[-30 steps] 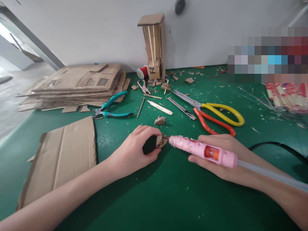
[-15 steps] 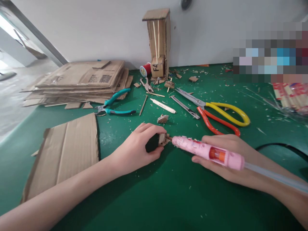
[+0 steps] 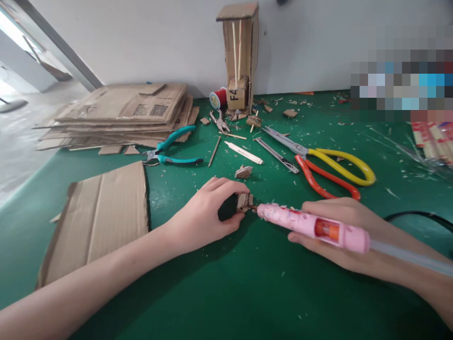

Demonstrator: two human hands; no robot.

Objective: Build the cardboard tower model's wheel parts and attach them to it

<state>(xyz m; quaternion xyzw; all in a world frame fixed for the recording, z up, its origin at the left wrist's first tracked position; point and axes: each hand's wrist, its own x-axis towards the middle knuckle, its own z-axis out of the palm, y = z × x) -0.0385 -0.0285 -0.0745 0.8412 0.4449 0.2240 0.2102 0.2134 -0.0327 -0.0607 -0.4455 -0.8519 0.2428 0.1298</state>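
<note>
Between the thumb and fingertips of my left hand (image 3: pixel 208 215) is a small cardboard piece (image 3: pixel 242 203), held just over the green table. My right hand (image 3: pixel 336 229) is wrapped around a pink hot glue gun (image 3: pixel 283 218), a clear glue stick trailing from its back end. The gun's dark nozzle meets the right side of the cardboard piece. Another small cardboard piece (image 3: pixel 244 172) lies just beyond my left fingertips. A white marker pen (image 3: pixel 244 152) and a utility knife (image 3: pixel 278 156) are farther back.
Teal-handled pliers (image 3: pixel 173 148) lie left of centre, near a stack of cardboard (image 3: pixel 120 106) and a loose sheet (image 3: pixel 102 212). Large scissors (image 3: pixel 318 163) with yellow and red handles are at right. A cardboard tower (image 3: pixel 240 56) stands against the wall beside a red thread spool (image 3: pixel 218 98).
The whole view has shifted slightly, so things appear a little farther right and mostly higher. Both hands keep their grips, with the nozzle still at the cardboard piece.
</note>
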